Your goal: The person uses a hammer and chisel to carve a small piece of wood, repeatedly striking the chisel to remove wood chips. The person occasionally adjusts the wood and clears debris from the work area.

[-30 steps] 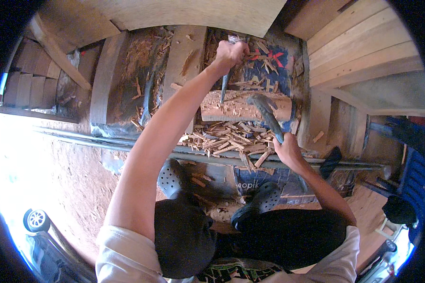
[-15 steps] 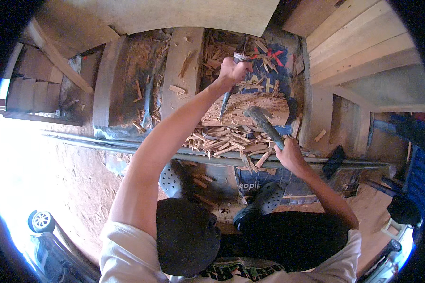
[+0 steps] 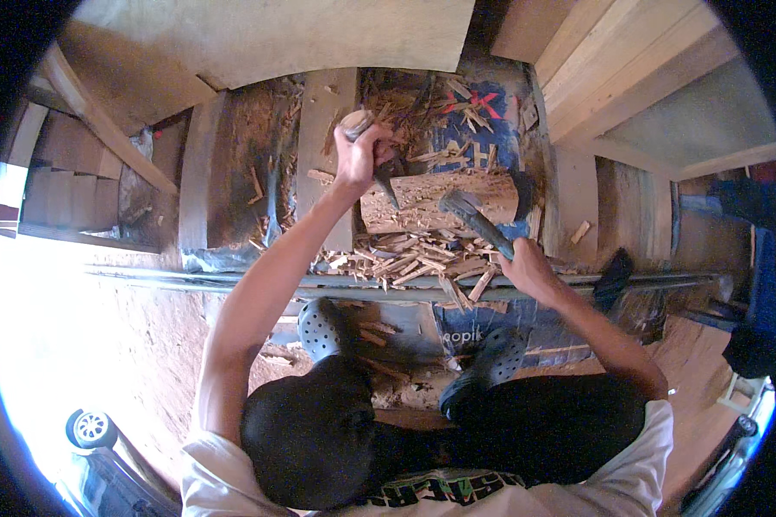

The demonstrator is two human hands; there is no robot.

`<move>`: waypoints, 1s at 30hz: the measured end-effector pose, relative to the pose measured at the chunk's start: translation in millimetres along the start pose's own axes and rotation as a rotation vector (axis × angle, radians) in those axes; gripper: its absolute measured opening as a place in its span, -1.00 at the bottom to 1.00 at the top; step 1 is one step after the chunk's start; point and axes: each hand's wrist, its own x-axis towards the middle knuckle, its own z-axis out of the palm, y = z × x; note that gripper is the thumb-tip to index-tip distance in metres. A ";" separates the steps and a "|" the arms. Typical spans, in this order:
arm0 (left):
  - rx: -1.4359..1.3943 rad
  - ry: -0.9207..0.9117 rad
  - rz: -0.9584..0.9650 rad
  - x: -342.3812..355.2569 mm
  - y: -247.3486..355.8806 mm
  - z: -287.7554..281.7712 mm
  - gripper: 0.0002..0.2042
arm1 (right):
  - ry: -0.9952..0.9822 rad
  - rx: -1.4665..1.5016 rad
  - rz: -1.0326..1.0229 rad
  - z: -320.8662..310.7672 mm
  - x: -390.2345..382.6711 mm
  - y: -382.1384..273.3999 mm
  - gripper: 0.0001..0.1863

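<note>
My left hand (image 3: 359, 159) is closed round a chisel (image 3: 386, 185). The round top of its handle sticks up above my fist and leans left. The blade points down toward a pale wooden block (image 3: 457, 194) with a rough, chipped face; whether the edge touches it I cannot tell. My right hand (image 3: 526, 265) grips a hammer (image 3: 485, 228) by its handle. The hammer head hangs over the block's right half, apart from the chisel. Loose wood chips (image 3: 414, 257) are heaped along the block's near side.
Dark clogs (image 3: 322, 329) on my feet are just below the chip pile, beyond a long pipe-like rail (image 3: 379, 291). Thick planks (image 3: 638, 69) rise at the upper right. A large pale board (image 3: 276, 39) spans the top. A wheeled vehicle (image 3: 92, 429) stands at lower left.
My left hand has moved left with the chisel, whose handle now leans left instead of right. The hammer in my right hand has shifted only slightly.
</note>
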 end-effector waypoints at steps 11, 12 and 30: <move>0.182 -0.111 0.130 -62.6 -15.3 3.8 -0.86 | -0.063 0.105 0.026 -11.8 -6.8 -14.5 -0.71; 0.224 -0.121 0.152 -63.8 -15.4 4.6 -0.86 | -0.077 0.097 0.030 -11.5 -7.3 -15.3 -0.71; 0.259 -0.173 0.259 -65.9 -5.9 10.8 -0.89 | -0.002 0.036 0.085 -1.6 -10.7 -20.1 -0.68</move>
